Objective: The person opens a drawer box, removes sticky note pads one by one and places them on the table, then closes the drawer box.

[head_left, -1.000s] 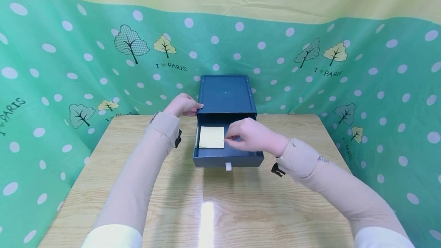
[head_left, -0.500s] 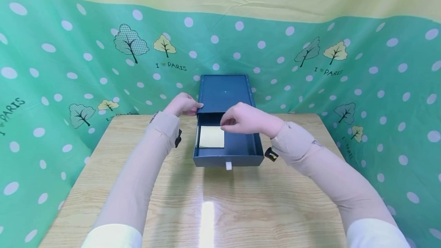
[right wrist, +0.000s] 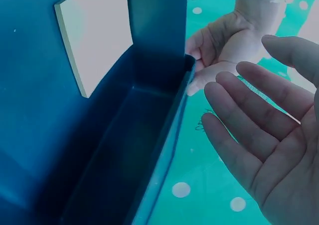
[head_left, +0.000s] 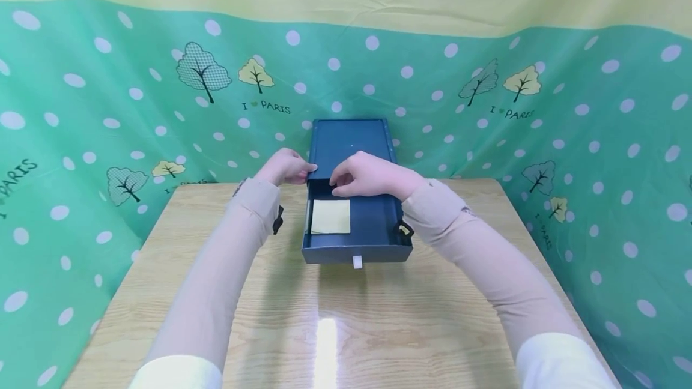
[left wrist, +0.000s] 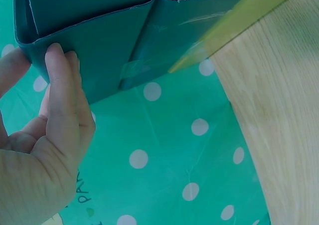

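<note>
A dark blue drawer box [head_left: 351, 137] stands at the table's far edge with its drawer [head_left: 378, 215] pulled out. A pale yellow pad of sticky notes [head_left: 331, 217] lies in the drawer's left part. My left hand [head_left: 285, 167] holds the box's front left corner, thumb on the top edge, fingers along the side [left wrist: 94, 55]. My right hand [head_left: 370, 174] is over the back of the drawer, near the box's front edge, and hides part of both. In the right wrist view its fingers [right wrist: 244, 130] are loosely bent and apart, with nothing between them.
A white pull tab [head_left: 357, 262] hangs from the drawer front. Beneath the top box, the left wrist view has another blue layer [left wrist: 174, 35] and a yellow layer [left wrist: 234, 28]. A green dotted curtain [head_left: 373, 89] rises behind the wooden table [head_left: 411, 329].
My right hand has moved from beside the note pad up and leftward to the back of the drawer. The left hand, pad and drawer stay in place.
</note>
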Tool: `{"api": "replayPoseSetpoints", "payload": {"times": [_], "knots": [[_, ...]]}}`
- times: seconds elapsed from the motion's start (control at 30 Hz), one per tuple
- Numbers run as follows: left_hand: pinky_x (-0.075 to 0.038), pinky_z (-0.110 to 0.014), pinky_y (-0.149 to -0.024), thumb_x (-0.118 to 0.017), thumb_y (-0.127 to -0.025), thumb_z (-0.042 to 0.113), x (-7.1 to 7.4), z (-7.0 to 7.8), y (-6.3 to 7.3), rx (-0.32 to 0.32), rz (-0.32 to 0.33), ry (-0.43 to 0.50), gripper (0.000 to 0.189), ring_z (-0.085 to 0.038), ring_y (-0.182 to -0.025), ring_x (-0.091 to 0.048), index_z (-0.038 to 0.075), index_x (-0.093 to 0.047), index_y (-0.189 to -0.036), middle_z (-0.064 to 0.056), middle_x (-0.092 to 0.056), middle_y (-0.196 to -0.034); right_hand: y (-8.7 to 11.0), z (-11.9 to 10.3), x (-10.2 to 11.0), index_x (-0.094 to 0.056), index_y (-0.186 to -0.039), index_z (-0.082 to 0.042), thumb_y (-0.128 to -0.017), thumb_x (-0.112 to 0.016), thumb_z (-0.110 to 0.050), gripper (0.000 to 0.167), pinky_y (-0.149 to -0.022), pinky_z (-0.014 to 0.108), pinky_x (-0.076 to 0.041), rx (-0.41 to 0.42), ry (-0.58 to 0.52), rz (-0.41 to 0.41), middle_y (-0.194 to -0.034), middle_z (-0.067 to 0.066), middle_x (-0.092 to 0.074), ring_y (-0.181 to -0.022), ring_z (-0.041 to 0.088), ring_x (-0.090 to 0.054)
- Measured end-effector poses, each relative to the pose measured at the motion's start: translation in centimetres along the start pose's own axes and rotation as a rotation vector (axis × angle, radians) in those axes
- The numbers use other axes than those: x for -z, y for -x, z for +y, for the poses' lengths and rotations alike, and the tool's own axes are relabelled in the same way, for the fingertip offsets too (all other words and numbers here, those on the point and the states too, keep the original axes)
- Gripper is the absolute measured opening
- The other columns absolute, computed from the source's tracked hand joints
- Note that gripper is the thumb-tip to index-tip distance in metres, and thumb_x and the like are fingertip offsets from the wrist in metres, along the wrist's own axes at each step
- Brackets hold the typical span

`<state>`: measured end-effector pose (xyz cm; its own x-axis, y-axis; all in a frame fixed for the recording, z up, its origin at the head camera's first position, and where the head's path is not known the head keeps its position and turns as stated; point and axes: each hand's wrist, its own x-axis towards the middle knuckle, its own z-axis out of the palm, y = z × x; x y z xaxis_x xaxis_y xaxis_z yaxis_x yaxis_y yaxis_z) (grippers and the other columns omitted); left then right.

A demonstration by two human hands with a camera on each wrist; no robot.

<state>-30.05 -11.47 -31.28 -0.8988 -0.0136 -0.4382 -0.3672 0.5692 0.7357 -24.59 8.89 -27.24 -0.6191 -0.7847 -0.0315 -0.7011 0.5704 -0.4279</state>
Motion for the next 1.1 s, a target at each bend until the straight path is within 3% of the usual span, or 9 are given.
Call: {"api": "replayPoseSetpoints", "payload": {"times": [0.23,0.53,0.83,1.1], "knots": [[-0.058,-0.022,-0.077,-0.064,-0.091,0.021,0.0,-0.2,0.1,-0.012,0.0,0.005,0.043,-0.013,-0.083,-0.058,-0.002,-0.049,-0.125,-0.008,-0.054,-0.101,-0.6,0.7,-1.1,-0.065,-0.118,-0.004,-0.09,-0.063,-0.022,0.034,-0.09,0.031,-0.054,-0.096,-0.012,-0.059,-0.106,0.007,-0.069,-0.095,0.017,-0.063],[-0.058,-0.024,-0.08,-0.064,-0.091,0.021,0.1,-0.1,0.0,-0.009,0.007,0.009,0.045,-0.013,-0.082,-0.059,-0.002,-0.049,-0.127,-0.009,-0.056,-0.103,-1.3,1.3,-2.1,-0.056,-0.131,-0.011,-0.09,-0.064,-0.031,0.047,-0.1,0.035,-0.047,-0.255,0.029,-0.267,-0.125,0.009,-0.06,-0.116,0.021,-0.054],[-0.058,-0.025,-0.083,-0.063,-0.092,0.021,0.0,-0.2,-0.1,-0.01,0.006,0.006,0.046,-0.018,-0.095,-0.061,-0.002,-0.047,-0.128,-0.012,-0.057,-0.113,-2.1,1.2,-2.7,-0.048,-0.138,-0.014,-0.09,-0.063,-0.034,0.054,-0.111,0.039,-0.038,-0.316,0.064,-0.321,-0.138,0.009,-0.051,-0.129,0.024,-0.044],[-0.057,-0.026,-0.085,-0.064,-0.091,0.02,0.0,-0.1,-0.2,-0.01,-0.005,0.024,0.049,-0.018,-0.096,-0.061,-0.003,-0.045,-0.13,-0.013,-0.058,-0.114,-2.7,1.3,-4.1,-0.029,-0.149,-0.012,-0.086,-0.067,-0.043,0.079,-0.118,0.041,-0.027,-0.318,0.214,-0.381,-0.153,0.01,-0.03,-0.141,0.025,-0.028]]}}
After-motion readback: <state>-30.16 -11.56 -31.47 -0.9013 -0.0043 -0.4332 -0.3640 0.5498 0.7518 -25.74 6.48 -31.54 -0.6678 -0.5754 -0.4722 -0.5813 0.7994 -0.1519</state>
